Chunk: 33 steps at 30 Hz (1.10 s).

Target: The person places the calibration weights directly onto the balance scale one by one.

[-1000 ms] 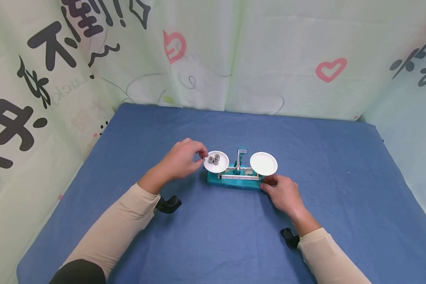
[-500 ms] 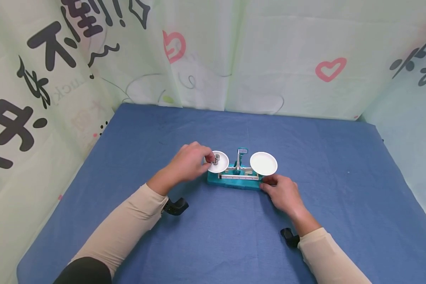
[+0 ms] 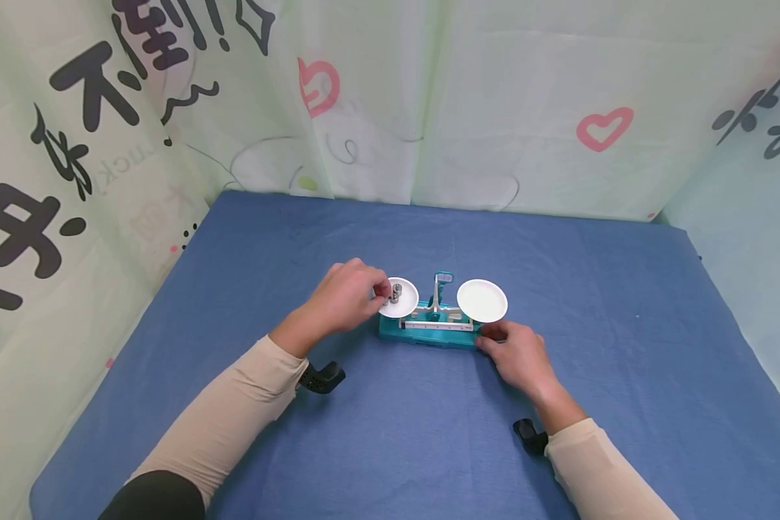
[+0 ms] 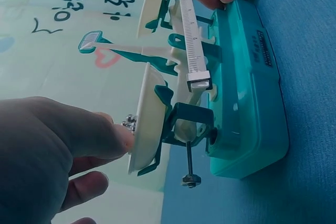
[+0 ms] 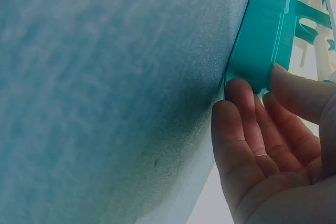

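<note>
A teal-and-white balance scale [image 3: 429, 336] stands on the blue cloth. Small shiny metal nuts [image 3: 396, 290] sit on its left pan [image 3: 408, 305], while the right pan [image 3: 482, 300] holds nothing. My left hand [image 3: 346, 297] is at the left pan's outer edge, thumb and forefinger pinched together over the nuts. In the left wrist view the thumb covers what is between the fingertips, apparently a nut; other nuts [image 4: 129, 122] show just behind it. My right hand [image 3: 516, 354] grips the right end of the scale's base [image 5: 262, 35] between thumb and fingers.
A blue cloth [image 3: 390, 433] covers the table on all sides of the scale. Pale printed curtains [image 3: 494, 108] hang along the back and sides. A black wrist mount [image 3: 323, 378] juts below my left wrist, another black mount [image 3: 531, 436] below my right.
My left hand has moved right from the left pan's rim to over the nuts, hiding part of them, and then stays there. My right hand keeps its grip on the base.
</note>
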### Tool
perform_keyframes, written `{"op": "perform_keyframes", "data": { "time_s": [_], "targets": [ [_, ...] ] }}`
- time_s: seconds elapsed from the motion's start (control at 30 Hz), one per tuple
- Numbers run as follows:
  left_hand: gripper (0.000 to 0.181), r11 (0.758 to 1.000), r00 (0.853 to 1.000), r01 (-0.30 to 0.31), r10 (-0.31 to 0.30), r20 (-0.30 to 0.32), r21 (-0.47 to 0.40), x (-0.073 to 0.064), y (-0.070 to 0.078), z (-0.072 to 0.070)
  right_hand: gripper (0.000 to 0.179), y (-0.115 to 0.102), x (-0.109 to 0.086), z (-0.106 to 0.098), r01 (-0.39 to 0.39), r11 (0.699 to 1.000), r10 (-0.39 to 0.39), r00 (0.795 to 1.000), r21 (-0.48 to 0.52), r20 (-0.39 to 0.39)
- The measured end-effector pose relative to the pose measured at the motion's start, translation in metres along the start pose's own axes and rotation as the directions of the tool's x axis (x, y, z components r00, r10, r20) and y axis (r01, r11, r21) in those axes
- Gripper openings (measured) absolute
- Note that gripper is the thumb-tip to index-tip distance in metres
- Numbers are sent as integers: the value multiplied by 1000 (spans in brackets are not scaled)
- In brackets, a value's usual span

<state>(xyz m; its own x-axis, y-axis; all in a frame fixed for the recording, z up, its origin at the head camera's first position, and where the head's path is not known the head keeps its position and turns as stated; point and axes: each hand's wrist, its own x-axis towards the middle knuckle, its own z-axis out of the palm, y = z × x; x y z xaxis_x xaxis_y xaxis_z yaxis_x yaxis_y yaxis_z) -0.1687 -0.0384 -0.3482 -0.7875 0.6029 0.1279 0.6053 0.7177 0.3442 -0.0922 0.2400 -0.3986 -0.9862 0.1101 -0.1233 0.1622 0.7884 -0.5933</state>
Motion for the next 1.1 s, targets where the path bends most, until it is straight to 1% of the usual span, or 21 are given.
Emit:
{"op": "perform_keyframes", "data": {
  "time_s": [0.1,0.2,0.4,0.63,0.73,0.83,0.93,1.03,1.1],
  "targets": [
    [7,1000,1000,9,-9,-1,-7,0,0,-1,25,0,0,0,10,1000,-10,1000,-3,-4],
    [8,999,999,34,-34,1,-23,-1,-1,-4,25,0,0,0,15,1000,-15,1000,-5,-5],
    [13,991,995,95,-93,23,-92,-7,-9,-8,26,0,1,0,3,1000,-3,1000,-4,5],
    [19,967,987,163,-156,46,-199,-16,-32,-12,26,-1,1,0,0,1000,0,1000,-8,5],
    [18,957,980,196,-185,69,-215,-20,-42,-11,26,0,1,0,-4,1000,4,1000,-9,9],
    [17,951,973,227,-211,94,-210,-25,-53,-7,26,0,1,0,-1,1000,1,1000,-8,11],
    [18,950,971,232,-214,106,-209,-31,-64,-2,26,0,1,0,4,1000,-4,1000,-7,10],
    [20,954,974,216,-197,108,-207,-37,-75,2,26,0,1,0,6,1000,-6,1000,-9,7],
    [20,955,974,214,-193,119,-203,-41,-80,3,26,0,2,-1,5,1000,-5,1000,-12,7]
  ]
}}
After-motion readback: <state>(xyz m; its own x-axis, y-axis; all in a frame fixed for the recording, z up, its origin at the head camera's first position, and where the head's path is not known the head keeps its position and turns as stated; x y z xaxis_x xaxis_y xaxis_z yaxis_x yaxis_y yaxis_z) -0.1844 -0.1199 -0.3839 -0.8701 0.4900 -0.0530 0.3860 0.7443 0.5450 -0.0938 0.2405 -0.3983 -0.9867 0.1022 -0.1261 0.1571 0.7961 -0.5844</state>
